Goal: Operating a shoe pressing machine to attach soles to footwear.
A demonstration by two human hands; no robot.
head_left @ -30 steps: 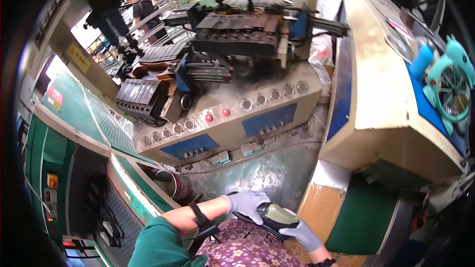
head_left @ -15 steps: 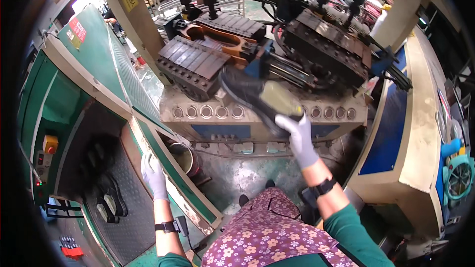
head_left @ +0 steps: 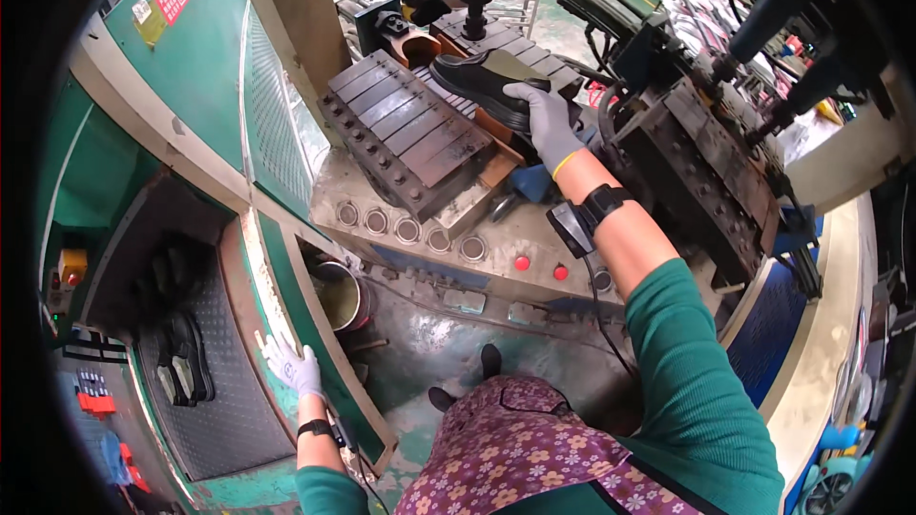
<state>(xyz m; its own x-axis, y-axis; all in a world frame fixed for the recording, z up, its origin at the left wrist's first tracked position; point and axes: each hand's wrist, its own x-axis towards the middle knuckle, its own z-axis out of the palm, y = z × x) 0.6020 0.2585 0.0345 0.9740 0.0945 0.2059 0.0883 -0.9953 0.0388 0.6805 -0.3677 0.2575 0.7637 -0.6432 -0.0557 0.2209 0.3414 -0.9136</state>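
Note:
A black shoe (head_left: 477,74) with an olive panel is gripped at one end by my gloved right hand (head_left: 549,122). The arm reaches forward and holds the shoe over the left press station, above the gap between its two metal clamp blocks (head_left: 405,124). Whether the shoe touches the orange mold (head_left: 420,48) below it cannot be made out. My left hand (head_left: 290,365), also gloved, has its fingers spread. It lies at the edge of the green cabinet (head_left: 277,300) and holds nothing.
Several dark shoes (head_left: 181,358) lie on the textured belt (head_left: 239,391) inside the cabinet at left. A bucket (head_left: 339,298) stands by the machine's base. A second press station (head_left: 697,172) is at right. Red buttons (head_left: 522,263) sit on the machine's front.
My right hand has carried the shoe forward and up, from in front of the machine to over the left press station. My left hand has spread its fingers and shifted slightly nearer.

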